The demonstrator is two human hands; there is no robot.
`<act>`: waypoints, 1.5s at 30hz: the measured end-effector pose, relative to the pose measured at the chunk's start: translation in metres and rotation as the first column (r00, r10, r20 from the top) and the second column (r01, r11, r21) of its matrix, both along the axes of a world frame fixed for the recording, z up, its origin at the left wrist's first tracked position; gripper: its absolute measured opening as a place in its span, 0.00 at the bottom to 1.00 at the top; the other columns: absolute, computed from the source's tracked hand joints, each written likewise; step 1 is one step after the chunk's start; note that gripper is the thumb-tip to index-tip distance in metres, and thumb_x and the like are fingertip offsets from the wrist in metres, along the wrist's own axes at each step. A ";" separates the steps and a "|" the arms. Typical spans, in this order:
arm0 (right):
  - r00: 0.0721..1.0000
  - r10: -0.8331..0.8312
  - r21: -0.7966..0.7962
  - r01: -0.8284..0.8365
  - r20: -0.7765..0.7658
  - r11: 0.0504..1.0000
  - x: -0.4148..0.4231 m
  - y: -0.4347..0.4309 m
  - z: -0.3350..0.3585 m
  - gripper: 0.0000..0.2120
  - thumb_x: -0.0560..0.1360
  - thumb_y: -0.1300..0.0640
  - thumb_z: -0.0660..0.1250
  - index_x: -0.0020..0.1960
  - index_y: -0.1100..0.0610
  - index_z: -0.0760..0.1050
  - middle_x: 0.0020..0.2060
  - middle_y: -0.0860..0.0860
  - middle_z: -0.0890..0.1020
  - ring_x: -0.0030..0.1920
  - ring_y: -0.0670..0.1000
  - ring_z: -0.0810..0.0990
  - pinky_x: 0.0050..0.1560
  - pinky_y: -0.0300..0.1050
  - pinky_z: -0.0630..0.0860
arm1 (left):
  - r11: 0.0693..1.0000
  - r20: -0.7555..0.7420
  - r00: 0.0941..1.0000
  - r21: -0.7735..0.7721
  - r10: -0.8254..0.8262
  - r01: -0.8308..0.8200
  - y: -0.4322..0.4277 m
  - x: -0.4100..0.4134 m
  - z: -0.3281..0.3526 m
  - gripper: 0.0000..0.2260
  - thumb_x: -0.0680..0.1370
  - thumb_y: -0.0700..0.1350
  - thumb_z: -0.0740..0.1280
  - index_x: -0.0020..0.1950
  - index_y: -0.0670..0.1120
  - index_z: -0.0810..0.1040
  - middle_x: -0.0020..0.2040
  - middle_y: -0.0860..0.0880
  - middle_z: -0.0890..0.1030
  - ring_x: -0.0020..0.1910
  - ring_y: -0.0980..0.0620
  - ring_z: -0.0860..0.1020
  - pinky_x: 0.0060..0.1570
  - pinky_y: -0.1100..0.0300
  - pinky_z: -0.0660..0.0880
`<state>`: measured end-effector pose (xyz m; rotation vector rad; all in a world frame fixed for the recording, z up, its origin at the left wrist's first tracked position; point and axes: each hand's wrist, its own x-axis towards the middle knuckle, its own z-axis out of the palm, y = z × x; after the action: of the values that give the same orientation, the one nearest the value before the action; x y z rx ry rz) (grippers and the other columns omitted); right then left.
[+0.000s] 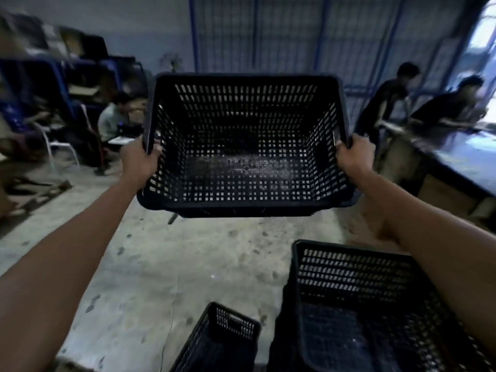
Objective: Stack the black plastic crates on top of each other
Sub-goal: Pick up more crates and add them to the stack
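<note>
Concrete floor far beneath both hands, black perforated crate held in the air between them, tilted open toward the camera, second crate below the right forearm, smaller crate lower centre, left hand clasping the left rim, right hand clasping the right rim

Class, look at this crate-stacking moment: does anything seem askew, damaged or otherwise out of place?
Nothing looks damaged or spilled. The held crate is tipped toward the camera, in the grip of the left hand and right hand, apart from the larger crate below.
</note>
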<state>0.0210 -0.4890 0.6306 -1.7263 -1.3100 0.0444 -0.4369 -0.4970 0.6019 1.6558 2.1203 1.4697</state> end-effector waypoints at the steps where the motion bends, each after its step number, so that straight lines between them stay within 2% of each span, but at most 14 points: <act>1: 1.000 -0.017 0.014 0.017 0.016 1.000 0.023 -0.013 0.009 0.15 0.78 0.55 0.64 0.58 0.63 0.79 0.52 0.63 0.83 0.55 0.63 0.81 0.56 0.53 0.76 | 1.000 0.004 1.000 0.002 -0.018 0.018 -0.007 0.022 0.012 0.14 0.79 0.47 0.67 0.60 0.41 0.79 0.55 0.36 0.83 0.57 0.37 0.81 0.57 0.45 0.77; 3: 0.997 -0.055 0.022 0.054 0.059 0.998 0.080 -0.048 0.024 0.16 0.79 0.53 0.64 0.58 0.64 0.78 0.53 0.64 0.82 0.56 0.64 0.80 0.56 0.53 0.76 | 0.998 -0.008 0.998 0.010 -0.065 0.065 -0.025 0.075 0.029 0.14 0.79 0.46 0.68 0.61 0.41 0.80 0.57 0.36 0.83 0.59 0.38 0.80 0.60 0.45 0.76; 6: 0.987 -0.100 0.017 0.099 0.129 0.995 0.153 -0.090 0.036 0.17 0.78 0.54 0.63 0.57 0.67 0.79 0.52 0.67 0.82 0.54 0.65 0.80 0.55 0.55 0.76 | 0.988 -0.004 0.988 -0.025 -0.151 0.151 -0.049 0.143 0.046 0.13 0.80 0.44 0.68 0.60 0.37 0.80 0.53 0.35 0.82 0.58 0.36 0.80 0.49 0.52 0.73; 11: 0.973 -0.131 -0.067 0.146 0.190 0.987 0.243 -0.145 0.044 0.16 0.76 0.55 0.66 0.56 0.67 0.80 0.50 0.67 0.82 0.53 0.66 0.81 0.52 0.53 0.77 | 0.964 -0.066 0.976 -0.179 -0.209 0.194 -0.086 0.231 0.060 0.09 0.79 0.44 0.68 0.49 0.38 0.80 0.47 0.35 0.80 0.56 0.35 0.80 0.45 0.54 0.68; 18: 0.968 -0.056 -0.396 0.153 0.245 0.905 0.315 -0.194 0.040 0.15 0.67 0.62 0.74 0.52 0.67 0.80 0.47 0.63 0.82 0.45 0.59 0.81 0.41 0.45 0.74 | 0.851 -0.169 0.945 -0.499 -0.281 0.164 -0.116 0.302 0.060 0.23 0.75 0.47 0.74 0.64 0.33 0.76 0.63 0.34 0.78 0.63 0.36 0.77 0.57 0.49 0.78; 22: 0.978 0.010 -0.506 0.099 0.209 0.857 0.333 -0.203 0.019 0.17 0.68 0.64 0.74 0.56 0.68 0.78 0.49 0.63 0.83 0.42 0.55 0.85 0.41 0.46 0.81 | 0.740 -0.102 0.921 -0.631 -0.376 0.232 -0.123 0.317 0.048 0.21 0.76 0.40 0.73 0.64 0.31 0.75 0.67 0.32 0.75 0.68 0.35 0.74 0.64 0.43 0.76; 25: 0.980 0.065 -0.580 0.057 0.188 0.813 0.339 -0.206 0.003 0.14 0.73 0.63 0.71 0.55 0.71 0.80 0.52 0.64 0.84 0.49 0.58 0.85 0.52 0.51 0.82 | 0.729 -0.184 0.900 -0.659 -0.396 0.186 -0.138 0.329 0.040 0.07 0.76 0.40 0.73 0.43 0.36 0.80 0.51 0.40 0.79 0.51 0.45 0.78 0.42 0.60 0.75; 27: 0.970 0.086 -0.610 0.073 0.227 0.789 0.339 -0.211 -0.005 0.14 0.74 0.61 0.70 0.55 0.70 0.81 0.52 0.63 0.84 0.54 0.60 0.84 0.55 0.50 0.80 | 0.722 -0.186 0.891 -0.664 -0.415 0.197 -0.143 0.334 0.034 0.12 0.77 0.39 0.71 0.35 0.40 0.74 0.47 0.43 0.75 0.46 0.48 0.75 0.28 0.66 0.71; 29: 0.963 0.090 -0.628 0.093 0.253 0.773 0.340 -0.215 -0.015 0.15 0.75 0.58 0.71 0.55 0.69 0.81 0.50 0.60 0.84 0.54 0.58 0.83 0.48 0.45 0.77 | 0.716 -0.181 0.879 -0.661 -0.441 0.223 -0.149 0.339 0.031 0.15 0.78 0.38 0.71 0.33 0.44 0.71 0.44 0.44 0.73 0.42 0.49 0.74 0.19 0.73 0.67; 34: 0.961 0.036 -0.600 0.142 0.275 0.787 0.348 -0.211 -0.035 0.16 0.73 0.56 0.72 0.53 0.68 0.81 0.50 0.61 0.84 0.52 0.59 0.84 0.42 0.42 0.73 | 0.780 -0.285 0.864 -0.601 -0.414 0.175 -0.147 0.340 0.020 0.14 0.75 0.39 0.74 0.34 0.45 0.71 0.42 0.47 0.73 0.45 0.50 0.73 0.40 0.64 0.66; 38: 0.959 0.064 -0.620 0.126 0.276 0.774 0.352 -0.207 -0.033 0.15 0.73 0.56 0.72 0.51 0.67 0.82 0.37 0.56 0.82 0.38 0.55 0.80 0.36 0.41 0.72 | 0.766 -0.293 0.853 -0.618 -0.431 0.175 -0.151 0.342 0.021 0.07 0.77 0.40 0.71 0.44 0.43 0.73 0.50 0.42 0.74 0.50 0.43 0.76 0.43 0.61 0.66; 39: 0.958 0.069 -0.619 0.125 0.279 0.775 0.353 -0.206 -0.034 0.15 0.72 0.56 0.73 0.51 0.67 0.82 0.39 0.57 0.82 0.39 0.55 0.80 0.37 0.41 0.72 | 0.770 -0.299 0.850 -0.614 -0.433 0.176 -0.153 0.344 0.021 0.05 0.78 0.41 0.71 0.48 0.42 0.76 0.53 0.40 0.76 0.55 0.40 0.78 0.45 0.59 0.69; 42: 0.954 0.076 -0.602 0.120 0.290 0.789 0.357 -0.202 -0.035 0.17 0.73 0.56 0.73 0.53 0.69 0.80 0.50 0.63 0.83 0.48 0.59 0.82 0.42 0.43 0.72 | 0.763 -0.317 0.844 -0.628 -0.432 0.154 -0.149 0.347 0.020 0.16 0.78 0.40 0.70 0.63 0.34 0.76 0.63 0.34 0.78 0.63 0.37 0.77 0.57 0.51 0.75; 45: 0.956 0.074 -0.589 0.112 0.283 0.800 0.359 -0.200 -0.035 0.20 0.74 0.55 0.71 0.58 0.70 0.79 0.55 0.63 0.82 0.55 0.61 0.81 0.45 0.44 0.70 | 0.763 -0.352 0.839 -0.638 -0.414 0.109 -0.150 0.350 0.019 0.17 0.77 0.41 0.71 0.62 0.32 0.77 0.62 0.32 0.78 0.61 0.36 0.79 0.56 0.49 0.75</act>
<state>0.3797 -0.6893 0.5953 -2.3595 -1.6105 0.2231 -0.0865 -0.6474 0.6205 2.0466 2.0882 0.2385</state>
